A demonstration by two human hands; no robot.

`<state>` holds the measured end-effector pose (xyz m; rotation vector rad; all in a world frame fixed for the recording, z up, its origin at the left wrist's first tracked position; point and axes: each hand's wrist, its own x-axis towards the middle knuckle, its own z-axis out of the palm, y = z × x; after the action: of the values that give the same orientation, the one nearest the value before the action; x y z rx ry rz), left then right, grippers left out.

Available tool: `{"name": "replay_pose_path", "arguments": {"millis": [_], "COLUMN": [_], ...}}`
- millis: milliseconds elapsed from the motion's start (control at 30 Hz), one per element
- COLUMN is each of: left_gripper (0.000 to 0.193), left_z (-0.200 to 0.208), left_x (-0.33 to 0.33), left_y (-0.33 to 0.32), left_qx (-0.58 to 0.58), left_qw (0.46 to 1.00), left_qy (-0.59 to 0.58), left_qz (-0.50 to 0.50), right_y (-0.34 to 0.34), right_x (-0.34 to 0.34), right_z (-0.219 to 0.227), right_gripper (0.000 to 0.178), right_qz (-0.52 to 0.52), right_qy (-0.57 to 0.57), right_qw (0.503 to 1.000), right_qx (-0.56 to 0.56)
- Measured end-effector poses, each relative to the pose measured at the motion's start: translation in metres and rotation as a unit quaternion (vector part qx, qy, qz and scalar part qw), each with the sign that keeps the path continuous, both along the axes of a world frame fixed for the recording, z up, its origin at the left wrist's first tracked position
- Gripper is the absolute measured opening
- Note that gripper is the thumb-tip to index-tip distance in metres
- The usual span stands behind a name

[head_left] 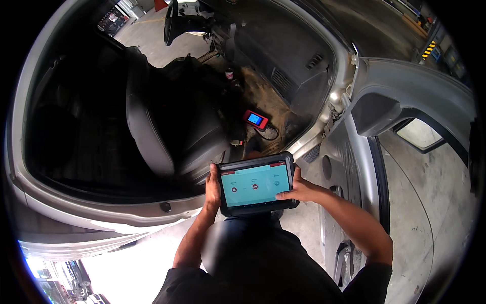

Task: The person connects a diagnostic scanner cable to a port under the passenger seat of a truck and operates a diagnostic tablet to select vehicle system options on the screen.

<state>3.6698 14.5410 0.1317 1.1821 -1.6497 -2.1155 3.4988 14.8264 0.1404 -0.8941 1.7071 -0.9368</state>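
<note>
A black-cased tablet point(263, 172) with a lit pale-blue screen is held level in front of me, at the open doorway of a car. My left hand point(212, 187) grips its left edge, with the thumb along the frame. My right hand point(301, 187) holds the right edge, and its thumb reaches over the lower right of the screen. Beyond the tablet, on the car's floor, lies a red handheld device point(255, 119) with a small blue screen. A dark cable point(276, 133) loops beside it.
A dark seat point(149, 131) fills the cabin on the left, with a steering wheel point(171, 23) behind it. The dashboard point(283, 55) runs along the far right side. On my right the car door point(349, 172) stands swung out, with its mirror point(419, 134).
</note>
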Motion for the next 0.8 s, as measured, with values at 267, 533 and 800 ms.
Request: {"name": "replay_pose_path", "arguments": {"millis": [267,533,800], "left_gripper": [0.083,0.085,0.09], "left_z": [0.001,0.006,-0.004], "left_x": [-0.002,-0.002,0.001], "left_y": [-0.004,-0.002,-0.006], "left_qx": [-0.007,-0.011,-0.014], "left_qw": [1.0,1.0,1.0], "left_qy": [-0.02,-0.009,-0.027], "left_qz": [0.004,-0.007,0.006], "right_y": [0.002,0.001,0.002], "right_x": [0.002,0.0,-0.001], "right_z": [-0.013,-0.007,0.001], "right_gripper": [0.122,0.115,0.072], "right_qz": [-0.011,-0.01,-0.007], "right_qy": [0.024,-0.022,-0.032], "right_qw": [0.999,1.0,0.999], "right_qx": [-0.036,-0.004,0.034]}}
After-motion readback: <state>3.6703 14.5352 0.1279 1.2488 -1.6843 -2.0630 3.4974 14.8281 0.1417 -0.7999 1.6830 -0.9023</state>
